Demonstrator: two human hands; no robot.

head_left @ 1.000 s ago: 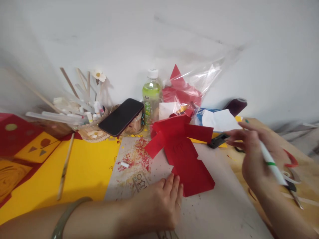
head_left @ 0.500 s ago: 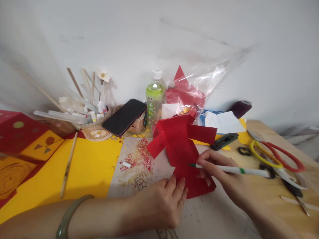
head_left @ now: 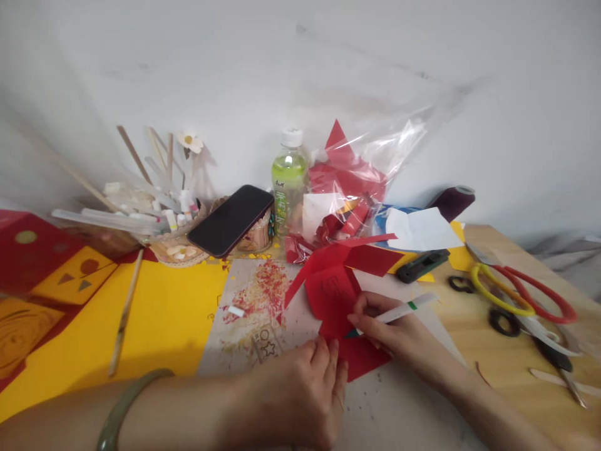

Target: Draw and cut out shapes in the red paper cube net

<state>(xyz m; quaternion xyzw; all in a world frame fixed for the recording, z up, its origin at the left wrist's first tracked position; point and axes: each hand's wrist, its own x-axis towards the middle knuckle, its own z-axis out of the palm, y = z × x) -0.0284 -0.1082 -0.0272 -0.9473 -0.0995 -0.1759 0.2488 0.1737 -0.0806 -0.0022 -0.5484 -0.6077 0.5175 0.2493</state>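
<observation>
A cut and folded piece of red paper (head_left: 332, 289) lies before me, its upper flaps raised off the surface. Dark pen lines show on its middle panel. My left hand (head_left: 303, 385), fingers bent and close together, presses the paper's lower left edge; its fingertips are partly hidden. In a pinch, my right hand (head_left: 382, 322) holds a white marker (head_left: 401, 311) with a green band. The marker's green tip points down and left at the lower red panel, on or just above it; I cannot tell which.
Behind the paper stand a drink bottle (head_left: 290, 178), a clear plastic bag (head_left: 350, 181) with red scraps, and a phone (head_left: 232, 219) resting on baskets. To the right are scissors (head_left: 535, 291), a black tape roll (head_left: 504, 321) and a dark green tool (head_left: 422, 265). Yellow paper (head_left: 169, 313) spreads left.
My right hand has moved down and left, and the marker now slants more steeply, its tip lower on the red paper. The paper's flaps have tilted. My left hand remains on the paper.
</observation>
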